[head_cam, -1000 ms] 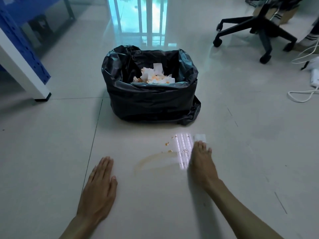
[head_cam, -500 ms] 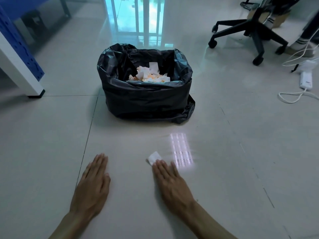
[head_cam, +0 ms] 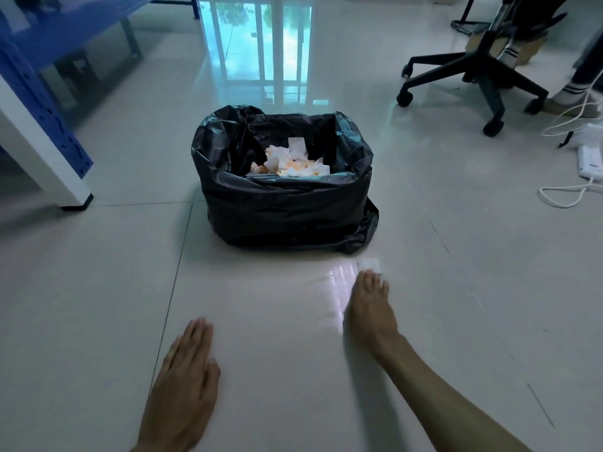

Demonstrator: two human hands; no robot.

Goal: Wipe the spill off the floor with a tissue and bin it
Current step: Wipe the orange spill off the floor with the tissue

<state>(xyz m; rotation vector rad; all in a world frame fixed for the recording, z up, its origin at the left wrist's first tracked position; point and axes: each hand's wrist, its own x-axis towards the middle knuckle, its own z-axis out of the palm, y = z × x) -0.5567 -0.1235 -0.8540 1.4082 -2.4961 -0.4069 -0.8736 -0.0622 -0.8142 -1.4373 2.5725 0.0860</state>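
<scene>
- Writing, brands, labels: none legible on any item in view
- Left hand (head_cam: 182, 383): flat on the pale floor tile (head_cam: 98, 305), palm down, fingers straight and close together, thumb alongside; holds nothing
- Right hand (head_cam: 370, 308): arm stretched forward, palm down, fingers extended and held together, fingertips pressing on the near edge of the tissue; not curled round it
- Tissue (head_cam: 369, 264): small white folded piece, lying flat on the floor just beyond the right fingertips, near the front right corner of the bin
- Spill (head_cam: 318, 282): only a faint thin streak visible on the tile left of the right hand, beside a bright patch of reflected light; extent hard to tell in the glare
- Bin (head_cam: 287, 207): lined with a black plastic bag, standing on the floor ahead of both hands; holds crumpled white tissues (head_cam: 288, 161) with orange stains
- Blue and white rack leg (head_cam: 42, 132): far left
- Black office chair base (head_cam: 483, 76): on castors, upper right
- White power strip (head_cam: 589, 158): with coiled white cable, right edge
- Glass door reflection (head_cam: 257, 44): on the glossy floor behind the bin
</scene>
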